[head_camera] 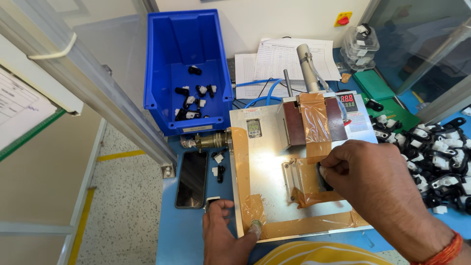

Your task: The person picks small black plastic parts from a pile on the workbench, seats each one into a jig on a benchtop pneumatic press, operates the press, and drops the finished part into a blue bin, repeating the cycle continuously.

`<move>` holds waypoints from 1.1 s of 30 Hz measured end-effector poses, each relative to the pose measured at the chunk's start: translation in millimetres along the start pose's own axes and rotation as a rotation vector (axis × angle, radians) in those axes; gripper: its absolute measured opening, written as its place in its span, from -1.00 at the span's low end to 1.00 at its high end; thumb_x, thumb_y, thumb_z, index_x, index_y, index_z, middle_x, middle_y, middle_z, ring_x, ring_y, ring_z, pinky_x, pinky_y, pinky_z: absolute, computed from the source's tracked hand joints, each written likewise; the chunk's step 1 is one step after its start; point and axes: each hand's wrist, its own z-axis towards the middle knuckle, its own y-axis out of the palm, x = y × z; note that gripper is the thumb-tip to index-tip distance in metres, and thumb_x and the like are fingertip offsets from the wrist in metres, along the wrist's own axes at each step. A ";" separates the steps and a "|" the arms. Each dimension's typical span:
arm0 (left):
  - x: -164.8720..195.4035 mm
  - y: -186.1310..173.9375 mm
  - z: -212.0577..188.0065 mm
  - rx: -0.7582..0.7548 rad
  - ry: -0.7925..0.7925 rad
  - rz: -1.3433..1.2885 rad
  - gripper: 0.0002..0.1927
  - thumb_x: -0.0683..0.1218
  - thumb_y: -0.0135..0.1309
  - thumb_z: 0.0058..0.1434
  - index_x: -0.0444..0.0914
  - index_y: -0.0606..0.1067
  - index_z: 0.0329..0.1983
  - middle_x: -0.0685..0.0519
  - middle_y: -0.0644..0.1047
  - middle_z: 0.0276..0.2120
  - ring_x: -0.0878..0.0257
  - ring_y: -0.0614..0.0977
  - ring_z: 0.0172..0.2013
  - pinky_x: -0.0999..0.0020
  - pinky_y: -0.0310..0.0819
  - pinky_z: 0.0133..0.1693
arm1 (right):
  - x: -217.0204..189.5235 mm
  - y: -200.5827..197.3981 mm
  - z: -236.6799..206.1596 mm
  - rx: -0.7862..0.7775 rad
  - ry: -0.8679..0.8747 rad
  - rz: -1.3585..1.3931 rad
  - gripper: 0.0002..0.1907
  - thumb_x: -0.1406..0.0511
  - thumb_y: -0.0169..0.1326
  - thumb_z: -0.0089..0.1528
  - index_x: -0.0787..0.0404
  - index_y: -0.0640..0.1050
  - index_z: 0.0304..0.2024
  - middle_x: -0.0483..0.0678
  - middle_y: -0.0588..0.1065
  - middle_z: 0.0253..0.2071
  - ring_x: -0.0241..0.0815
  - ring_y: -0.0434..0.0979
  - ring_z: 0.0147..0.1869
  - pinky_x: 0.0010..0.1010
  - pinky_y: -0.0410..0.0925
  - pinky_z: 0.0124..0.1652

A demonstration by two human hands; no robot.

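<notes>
My right hand (374, 177) rests on a metal press fixture (267, 172) covered in brown tape, its fingers closed on a small black and white part (323, 175) set at the taped nest under the press head (309, 118). My left hand (225, 230) lies at the fixture's front left corner, one finger pressing a button (255, 225) on the plate's edge. The thumb is near a small white piece (212, 199) on the blue table. A red thread band circles my right wrist.
A blue bin (189, 68) holding several black and white parts stands at the back left. A pile of the same parts (436, 157) lies at right. A black phone (191, 179) sits left of the fixture, loose parts (219, 164) beside it. Paper sheets (282, 59) and a green mat (378, 86) lie behind.
</notes>
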 end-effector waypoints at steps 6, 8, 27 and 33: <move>-12.2 8.0 8.2 0.016 0.026 -0.081 -0.10 -0.05 0.49 -0.15 -0.10 0.27 0.25 -0.07 0.33 0.04 0.09 0.43 0.12 0.15 0.33 0.22 | 5.5 4.1 1.5 0.014 0.002 0.015 -0.83 0.18 0.34 0.12 0.08 0.74 -0.29 -0.08 0.68 -0.40 -0.12 0.72 -0.35 -0.36 0.56 -0.22; -18.3 11.1 11.0 -0.021 0.001 -0.076 -0.10 -0.03 0.49 -0.12 -0.08 0.26 0.27 -0.06 0.31 0.03 0.12 0.42 0.12 0.15 0.35 0.20 | 4.6 2.8 0.6 -0.006 0.021 0.021 -0.83 0.18 0.32 0.13 0.08 0.74 -0.28 -0.08 0.68 -0.39 -0.14 0.73 -0.34 -0.37 0.56 -0.21; -18.0 -9.9 11.7 0.114 0.074 -0.190 -0.24 0.02 0.41 -0.02 -0.17 0.35 0.23 -0.03 0.43 -0.06 0.18 0.49 0.02 0.11 0.43 0.09 | -1.5 5.3 -10.4 0.126 -0.072 0.004 -0.84 0.22 0.32 0.14 0.09 0.74 -0.25 -0.05 0.69 -0.33 -0.05 0.70 -0.31 -0.29 0.54 -0.19; -21.8 1.0 14.0 0.047 0.088 -0.078 -0.15 0.00 0.48 -0.10 -0.13 0.32 0.25 -0.03 0.38 0.01 0.15 0.47 0.08 0.07 0.39 0.14 | 104.4 40.1 -30.1 0.380 0.158 0.471 -0.68 0.22 0.26 0.20 0.27 0.68 -0.08 0.03 0.67 -0.31 -0.17 0.70 -0.26 -0.35 0.52 -0.19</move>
